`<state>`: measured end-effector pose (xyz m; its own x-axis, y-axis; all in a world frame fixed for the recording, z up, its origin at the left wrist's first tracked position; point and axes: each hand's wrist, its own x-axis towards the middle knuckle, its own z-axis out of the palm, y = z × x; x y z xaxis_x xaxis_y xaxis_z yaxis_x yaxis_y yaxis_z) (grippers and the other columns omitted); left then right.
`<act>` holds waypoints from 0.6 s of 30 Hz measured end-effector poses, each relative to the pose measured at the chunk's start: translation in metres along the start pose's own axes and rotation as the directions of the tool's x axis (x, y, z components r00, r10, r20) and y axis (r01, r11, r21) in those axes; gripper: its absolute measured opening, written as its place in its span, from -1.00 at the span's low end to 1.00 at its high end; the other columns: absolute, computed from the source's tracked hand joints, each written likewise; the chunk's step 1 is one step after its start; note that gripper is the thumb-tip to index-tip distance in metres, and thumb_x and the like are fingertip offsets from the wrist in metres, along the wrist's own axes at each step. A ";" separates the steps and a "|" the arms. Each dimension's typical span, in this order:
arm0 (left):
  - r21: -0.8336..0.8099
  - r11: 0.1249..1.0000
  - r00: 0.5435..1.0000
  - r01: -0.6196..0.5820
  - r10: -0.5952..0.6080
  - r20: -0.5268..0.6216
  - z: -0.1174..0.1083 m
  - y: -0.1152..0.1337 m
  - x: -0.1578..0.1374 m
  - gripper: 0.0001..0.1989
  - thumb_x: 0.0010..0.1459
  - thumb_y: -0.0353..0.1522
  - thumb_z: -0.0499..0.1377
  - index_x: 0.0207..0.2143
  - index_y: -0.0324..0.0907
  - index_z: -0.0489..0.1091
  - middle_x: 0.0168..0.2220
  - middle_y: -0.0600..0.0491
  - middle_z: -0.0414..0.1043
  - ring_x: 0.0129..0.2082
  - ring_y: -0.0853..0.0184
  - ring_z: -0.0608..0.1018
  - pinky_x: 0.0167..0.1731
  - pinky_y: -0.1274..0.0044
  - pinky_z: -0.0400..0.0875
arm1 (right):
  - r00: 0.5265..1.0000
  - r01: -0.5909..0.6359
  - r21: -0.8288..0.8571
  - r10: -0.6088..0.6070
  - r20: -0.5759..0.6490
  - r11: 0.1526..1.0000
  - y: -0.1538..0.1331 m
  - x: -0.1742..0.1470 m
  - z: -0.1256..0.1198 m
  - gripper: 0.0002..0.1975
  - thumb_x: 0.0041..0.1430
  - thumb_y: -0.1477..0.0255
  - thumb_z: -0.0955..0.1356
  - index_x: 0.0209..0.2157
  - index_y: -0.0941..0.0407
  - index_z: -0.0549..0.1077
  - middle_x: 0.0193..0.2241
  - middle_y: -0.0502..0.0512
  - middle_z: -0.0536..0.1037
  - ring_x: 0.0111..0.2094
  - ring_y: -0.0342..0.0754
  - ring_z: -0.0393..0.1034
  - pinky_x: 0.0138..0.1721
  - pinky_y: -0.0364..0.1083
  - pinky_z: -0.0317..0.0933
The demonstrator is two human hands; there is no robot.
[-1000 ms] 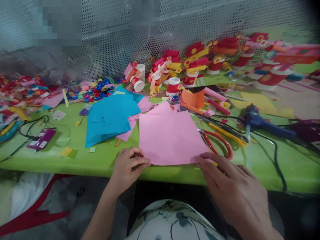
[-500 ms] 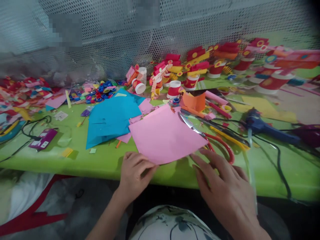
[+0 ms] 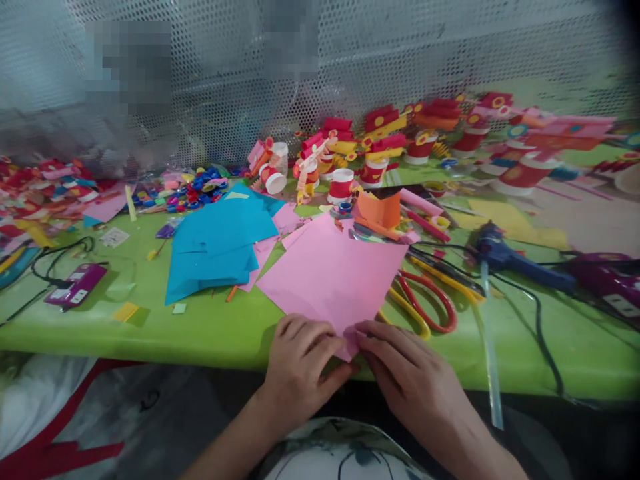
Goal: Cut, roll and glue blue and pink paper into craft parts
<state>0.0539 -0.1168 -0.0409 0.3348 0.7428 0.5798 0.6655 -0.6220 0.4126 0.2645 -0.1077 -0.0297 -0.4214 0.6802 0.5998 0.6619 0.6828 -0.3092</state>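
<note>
A square sheet of pink paper (image 3: 335,273) lies turned like a diamond at the table's front edge, one corner toward me. My left hand (image 3: 305,360) is closed on that near corner from the left. From the right, my right hand (image 3: 410,367) pinches the same corner, which curls up slightly between the fingers. Just beyond my right hand lie red-handled scissors (image 3: 433,300), their blades hidden under the pink sheet. A yellow handle (image 3: 413,313) rests beside them. Blue paper sheets (image 3: 215,247) are spread left of the pink one.
A blue glue gun (image 3: 520,257) with its cable lies at right. Several red paper-cup models (image 3: 341,185) stand along the back before a perforated metal panel (image 3: 225,100). A purple power box (image 3: 77,285) sits at left. Orange paper (image 3: 379,210) and scraps lie behind the sheet.
The pink sheet has turned so a corner points toward me and now covers the scissor blades. My right hand has moved left and taken hold of that corner beside my left hand.
</note>
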 end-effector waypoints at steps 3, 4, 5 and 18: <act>0.078 0.997 1.000 0.007 -0.009 0.020 -0.011 -0.008 0.002 -0.81 0.31 -0.39 0.26 -0.03 -0.08 0.51 -0.03 0.01 0.64 -0.05 0.20 0.60 0.20 0.18 0.29 | 0.999 -0.045 -0.001 0.045 0.009 0.999 0.003 -0.002 -0.008 -0.81 0.33 0.58 0.34 -0.11 0.08 0.54 -0.10 0.18 0.69 -0.11 0.02 0.64 -0.11 0.03 0.55; 0.089 0.996 1.000 0.019 -0.020 0.015 -0.014 -0.012 0.002 -0.82 0.31 -0.41 0.25 -0.05 -0.07 0.52 -0.02 0.02 0.64 -0.03 0.21 0.61 0.25 0.16 0.24 | 0.998 -0.058 -0.010 0.058 0.016 0.998 0.005 -0.003 -0.010 -0.82 0.32 0.58 0.35 -0.11 0.07 0.52 -0.10 0.17 0.68 -0.10 0.02 0.63 -0.10 0.03 0.55; 0.092 0.995 0.999 0.032 -0.033 0.006 -0.016 -0.016 0.003 -0.85 0.31 -0.41 0.26 -0.08 -0.07 0.52 -0.04 0.04 0.64 -0.04 0.22 0.62 0.28 0.16 0.22 | 0.997 -0.069 -0.025 0.070 0.024 0.997 0.007 -0.004 -0.012 -0.82 0.32 0.58 0.35 -0.11 0.07 0.51 -0.10 0.17 0.67 -0.08 0.03 0.62 -0.08 0.05 0.54; 0.104 0.994 0.991 0.033 -0.047 0.129 -0.022 -0.024 0.006 -0.71 0.32 -0.31 0.29 0.08 -0.05 0.49 0.09 0.07 0.62 0.12 0.19 0.59 0.42 0.14 0.04 | 0.976 -0.208 0.019 0.206 0.069 0.978 0.019 -0.008 -0.017 -0.89 0.37 0.43 0.34 -0.11 -0.03 0.47 -0.08 0.09 0.67 -0.01 0.05 0.60 -0.07 0.06 0.51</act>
<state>0.0251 -0.1024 -0.0315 0.3865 0.7968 0.4644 0.7419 -0.5678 0.3566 0.2911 -0.1046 -0.0274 -0.3171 0.8231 0.4711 0.7234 0.5312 -0.4411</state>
